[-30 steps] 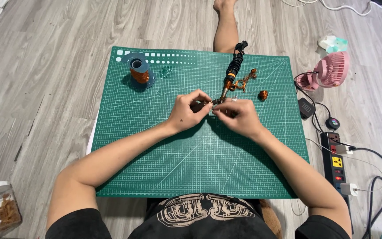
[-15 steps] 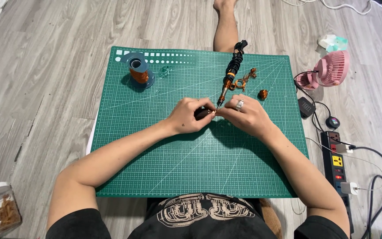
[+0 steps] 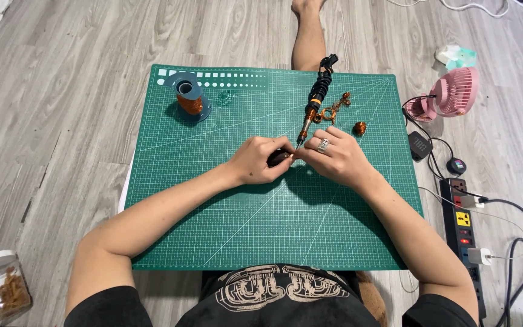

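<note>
Since the earlier frames both hands have drawn together over the green cutting mat [image 3: 213, 230]. Left hand [image 3: 256, 160] now pinches a small dark piece [image 3: 278, 158], fingers clamped on it near the mat's middle. Right hand [image 3: 334, 156] meets it, fingertips together at the piece beside the soldering iron [image 3: 313, 104] tip; its own grip is unclear. Copper wire spool [image 3: 189, 100] lies untouched.

Home hobby corner: grey wood-plank floor [image 3: 62, 121], green cutting mat [image 3: 261, 230], soldering iron [image 3: 315, 103], pink desk fan [image 3: 455, 91], power strip [image 3: 462, 221].
</note>
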